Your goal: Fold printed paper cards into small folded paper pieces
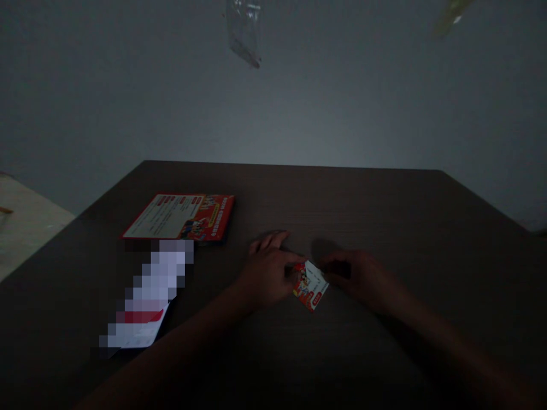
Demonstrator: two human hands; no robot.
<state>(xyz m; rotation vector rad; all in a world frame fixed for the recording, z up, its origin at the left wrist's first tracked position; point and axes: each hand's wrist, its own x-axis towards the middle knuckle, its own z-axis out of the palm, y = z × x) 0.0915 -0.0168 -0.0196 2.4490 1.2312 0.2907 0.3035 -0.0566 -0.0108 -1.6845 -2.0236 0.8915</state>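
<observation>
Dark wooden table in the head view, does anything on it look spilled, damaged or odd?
Nothing looks spilled or damaged, though the light is dim. The one oddity is the brightly lit rectangular screen, left of the small red-and-white printed card: coarse blocks cover most of it, so its content cannot be read.

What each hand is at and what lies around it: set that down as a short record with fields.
Left hand: fingers at the small printed card's left side, touching it
Right hand: fingertips at the card's right edge; firmness of grip too dark to tell
Card: red and white
Left on table: larger red and white printed item; nearer, a lit screen, partly pixelated
Behind: grey wall
Light: dim
</observation>
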